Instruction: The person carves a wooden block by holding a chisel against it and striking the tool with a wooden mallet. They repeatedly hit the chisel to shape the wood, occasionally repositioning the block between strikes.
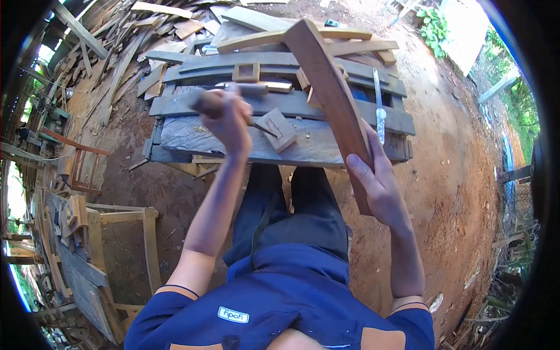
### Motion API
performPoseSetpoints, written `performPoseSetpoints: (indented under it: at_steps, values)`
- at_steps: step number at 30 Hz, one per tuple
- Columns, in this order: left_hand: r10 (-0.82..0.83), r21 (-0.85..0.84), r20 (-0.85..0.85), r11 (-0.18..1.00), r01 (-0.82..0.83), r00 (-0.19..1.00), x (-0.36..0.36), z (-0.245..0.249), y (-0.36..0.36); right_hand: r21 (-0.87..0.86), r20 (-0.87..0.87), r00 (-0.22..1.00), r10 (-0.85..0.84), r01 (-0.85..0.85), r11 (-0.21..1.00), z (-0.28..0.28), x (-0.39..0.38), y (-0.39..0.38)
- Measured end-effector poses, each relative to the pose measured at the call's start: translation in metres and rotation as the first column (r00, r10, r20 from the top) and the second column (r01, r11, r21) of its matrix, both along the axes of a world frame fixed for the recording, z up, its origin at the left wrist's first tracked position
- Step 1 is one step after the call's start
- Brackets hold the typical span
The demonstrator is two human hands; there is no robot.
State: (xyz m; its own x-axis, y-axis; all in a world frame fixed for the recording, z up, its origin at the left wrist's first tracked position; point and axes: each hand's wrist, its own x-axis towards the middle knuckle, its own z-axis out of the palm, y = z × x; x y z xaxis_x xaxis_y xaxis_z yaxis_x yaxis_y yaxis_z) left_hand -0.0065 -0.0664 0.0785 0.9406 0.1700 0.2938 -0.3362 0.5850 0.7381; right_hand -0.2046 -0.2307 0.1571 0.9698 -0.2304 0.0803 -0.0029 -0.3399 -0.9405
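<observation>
My left hand (pixel 232 125) is wrapped around a chisel with a brown wooden handle (pixel 208 105), which is blurred by motion. Its thin dark blade slants down to a small square wooden block (pixel 279 129) lying on the bench. A narrow rectangle is marked or cut on the block's upper face, and the blade's tip lies at it. In my right hand (pixel 376 175) is a long, slightly bent brown wooden bar (pixel 329 84), gripped near its lower end, thumb across its face. The bar is raised and stretches over the right half of the bench.
The weathered plank bench (pixel 192 135) carries a square wooden piece with a hole (pixel 246 72), a dark-handled tool (pixel 251 88) and a wristwatch (pixel 380 114). Scrap boards (pixel 169 26) pile up behind. At left on the dirt floor stands a wooden frame (pixel 122 217).
</observation>
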Motion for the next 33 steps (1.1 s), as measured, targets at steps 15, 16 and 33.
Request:
performPoseSetpoints:
  at_steps: [15,16,33]
  values:
    - [0.015,-0.113,-0.041,0.993,-0.019,0.999,0.009,0.009,0.02,0.326,-0.284,0.958,0.023,0.074,0.942,-0.065,-0.016,-0.002]
    - [0.01,-0.082,-0.022,0.997,-0.012,1.0,0.008,0.009,0.017,0.329,-0.289,0.957,0.025,0.075,0.942,-0.066,-0.016,-0.001]
    - [-0.015,0.007,0.051,1.0,0.014,0.999,0.002,0.006,0.006,0.376,-0.297,0.954,0.034,0.084,0.923,-0.087,-0.012,-0.004]
